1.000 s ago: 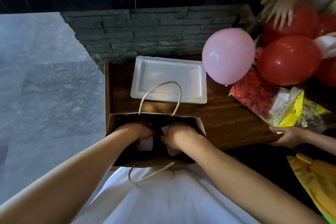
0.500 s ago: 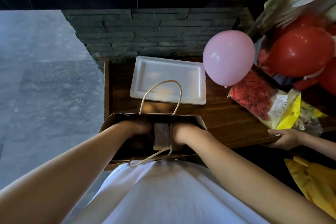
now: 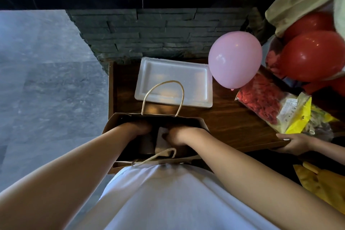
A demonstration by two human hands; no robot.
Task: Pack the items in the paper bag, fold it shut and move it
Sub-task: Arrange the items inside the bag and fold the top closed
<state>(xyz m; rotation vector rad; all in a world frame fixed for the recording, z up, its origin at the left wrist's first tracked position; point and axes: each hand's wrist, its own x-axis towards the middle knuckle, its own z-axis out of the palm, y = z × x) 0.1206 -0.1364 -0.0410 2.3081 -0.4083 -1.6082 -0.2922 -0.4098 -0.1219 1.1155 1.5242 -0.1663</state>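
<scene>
A brown paper bag (image 3: 112, 127) with twine handles stands open at the near edge of the wooden table (image 3: 233, 125), against my white shirt. Both my hands are down inside it. My left hand (image 3: 139, 129) is curled in the bag's left half; what it holds is hidden. My right hand (image 3: 176, 135) grips a pale flat item (image 3: 161, 141) standing upright in the middle of the bag. A darker item (image 3: 147, 141) sits beside it. The far handle (image 3: 162, 97) stands up; the near handle (image 3: 158, 156) lies over the bag's rim.
A white foam tray (image 3: 174, 82) lies behind the bag. A pink balloon (image 3: 235, 61) and red balloons (image 3: 313, 56) crowd the right side, with plastic packets of red and yellow pieces (image 3: 276, 108). Another person's hand (image 3: 293, 143) holds the table's right near edge. Grey floor lies left.
My hands have gone from gripping white material low in the bag to setting a pale flat item upright. The near handle has flipped onto the bag's rim. The red balloons shifted.
</scene>
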